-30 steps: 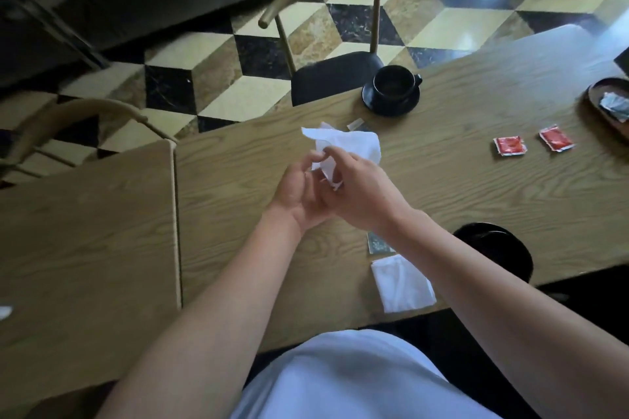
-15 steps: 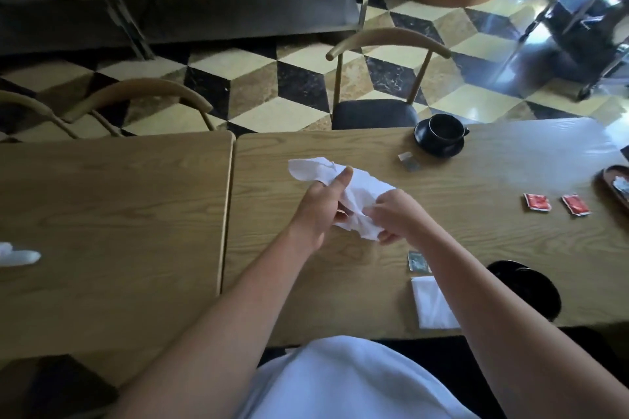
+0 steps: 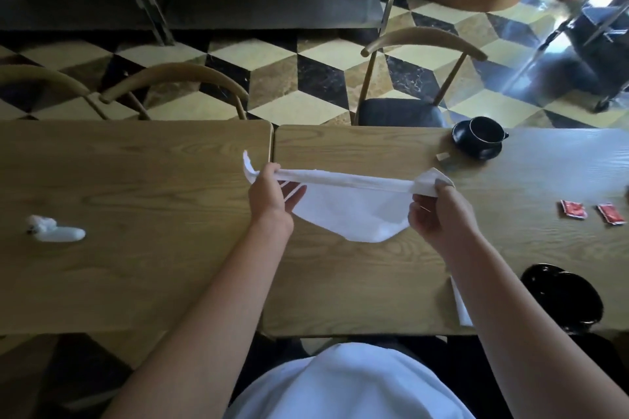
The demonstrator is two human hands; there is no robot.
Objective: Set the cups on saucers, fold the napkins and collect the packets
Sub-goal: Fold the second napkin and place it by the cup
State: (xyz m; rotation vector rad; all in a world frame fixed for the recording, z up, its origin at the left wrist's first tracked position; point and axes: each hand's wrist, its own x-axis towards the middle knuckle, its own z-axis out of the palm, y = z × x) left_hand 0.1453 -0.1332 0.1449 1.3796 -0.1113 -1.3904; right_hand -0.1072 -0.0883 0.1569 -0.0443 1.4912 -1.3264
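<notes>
A white napkin (image 3: 350, 211) is stretched out above the wooden table (image 3: 340, 282), sagging in the middle. My left hand (image 3: 272, 201) pinches its left end and my right hand (image 3: 439, 214) pinches its right end. A black cup (image 3: 483, 131) stands on a black saucer (image 3: 476, 151) at the table's far edge. Two red packets (image 3: 573, 209) (image 3: 611, 213) lie at the right. A small pale packet (image 3: 442, 156) lies beside the saucer. My right forearm partly covers a folded white napkin (image 3: 461, 308) near the front edge.
A black saucer (image 3: 561, 296) sits at the front right edge. A crumpled white napkin (image 3: 54, 230) lies on the left table (image 3: 119, 248). Wooden chairs (image 3: 422, 78) (image 3: 170, 85) stand behind both tables on a checkered floor.
My hands have drawn apart and stretched the bunched napkin out wide. The view has lifted and shifted left, so the left table shows more.
</notes>
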